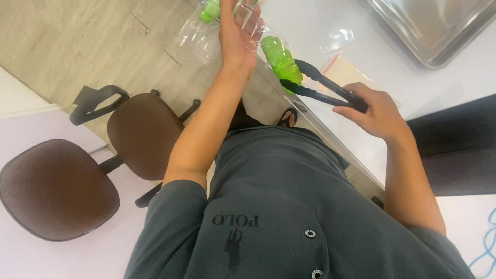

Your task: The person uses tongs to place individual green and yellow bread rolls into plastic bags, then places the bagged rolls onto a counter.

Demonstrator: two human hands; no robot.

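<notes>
My left hand (238,32) is raised at the top of the view, gripping a clear plastic bag (199,39) with a green item (209,10) inside at the top edge. My right hand (374,111) grips black tongs (323,89) over the edge of the white table (310,20). The tong tips are closed on a bright green piece (280,58), held right beside my left wrist and the bag. Whether the piece is inside the bag is unclear.
A steel tray (434,31) lies at the table's top right. Another clear bag (336,39) rests on the table. Two brown office chairs (57,188) (142,134) stand to my left on the wooden floor. Dark fabric (457,144) lies at the right, a blue cable (488,243) lower right.
</notes>
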